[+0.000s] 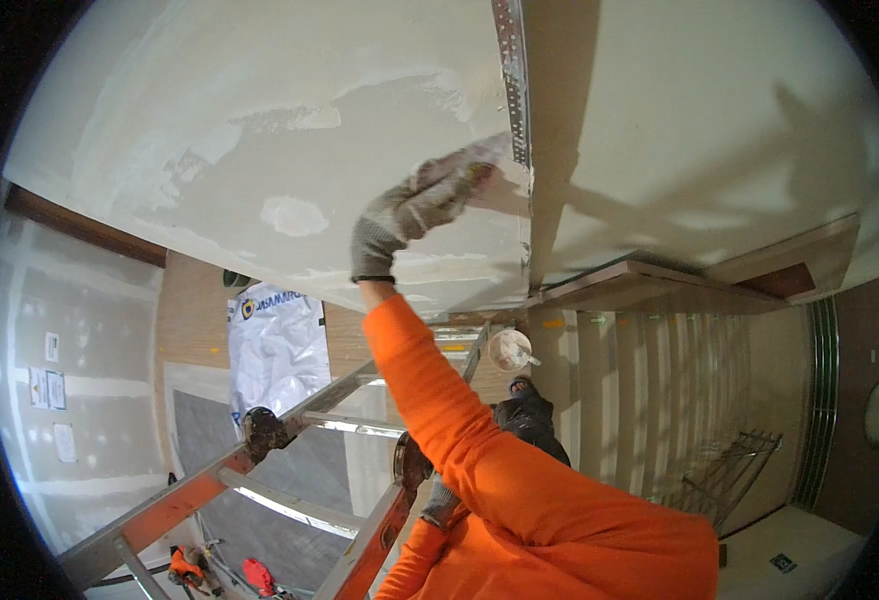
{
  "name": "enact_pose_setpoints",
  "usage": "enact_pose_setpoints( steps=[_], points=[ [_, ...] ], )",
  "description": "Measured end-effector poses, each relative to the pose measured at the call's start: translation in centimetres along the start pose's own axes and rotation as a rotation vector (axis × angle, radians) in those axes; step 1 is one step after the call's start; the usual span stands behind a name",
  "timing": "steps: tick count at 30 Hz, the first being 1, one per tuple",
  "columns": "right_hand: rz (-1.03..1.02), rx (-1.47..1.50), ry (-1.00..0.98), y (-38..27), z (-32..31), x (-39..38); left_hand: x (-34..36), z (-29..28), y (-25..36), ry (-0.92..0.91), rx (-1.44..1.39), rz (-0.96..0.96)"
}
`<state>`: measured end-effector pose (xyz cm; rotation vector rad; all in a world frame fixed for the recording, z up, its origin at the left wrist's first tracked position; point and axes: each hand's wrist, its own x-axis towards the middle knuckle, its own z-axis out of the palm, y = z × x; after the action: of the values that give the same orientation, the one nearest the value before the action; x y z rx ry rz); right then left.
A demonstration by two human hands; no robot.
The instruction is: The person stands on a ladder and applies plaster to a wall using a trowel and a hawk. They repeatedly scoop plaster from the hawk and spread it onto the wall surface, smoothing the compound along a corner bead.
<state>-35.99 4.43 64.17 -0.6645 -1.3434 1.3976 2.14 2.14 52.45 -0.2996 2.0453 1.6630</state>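
Note:
Up at the wall corner, my right hand [414, 210], in a grey work glove, is closed on a putty knife [491, 150]. Its pale blade is smeared by motion and lies at the edge of a perforated metal corner bead [514, 85]. Patches of filler cover the plasterboard wall [359, 150] around it. My left hand [441, 503], also gloved, is beside the rail of an orange-and-metal ladder [384, 525], below the dark hinge. My right sleeve and the ladder hide its fingers.
A white bucket [510, 350] with a tool in it stands on the floor below the corner. White plastic sheeting [277, 345] lies left of the ladder. Red items [257, 575] are at lower left, and a metal rack [729, 475] stands at right.

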Motion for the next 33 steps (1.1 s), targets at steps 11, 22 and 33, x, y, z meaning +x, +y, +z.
enact_pose_setpoints(
  steps=[11,22,33],
  points=[
    [0.559,0.230,-0.272,6.8,-14.5,-2.7,0.2,0.2,-1.7,0.059,-0.125,0.017],
    [0.889,0.435,-0.055,0.7,-7.5,6.5,1.2,1.0,-0.6,0.106,0.024,0.188],
    [0.630,0.528,-0.359,-21.1,-5.0,8.4,3.6,1.8,0.8,-0.004,0.050,0.195]
  ],
)
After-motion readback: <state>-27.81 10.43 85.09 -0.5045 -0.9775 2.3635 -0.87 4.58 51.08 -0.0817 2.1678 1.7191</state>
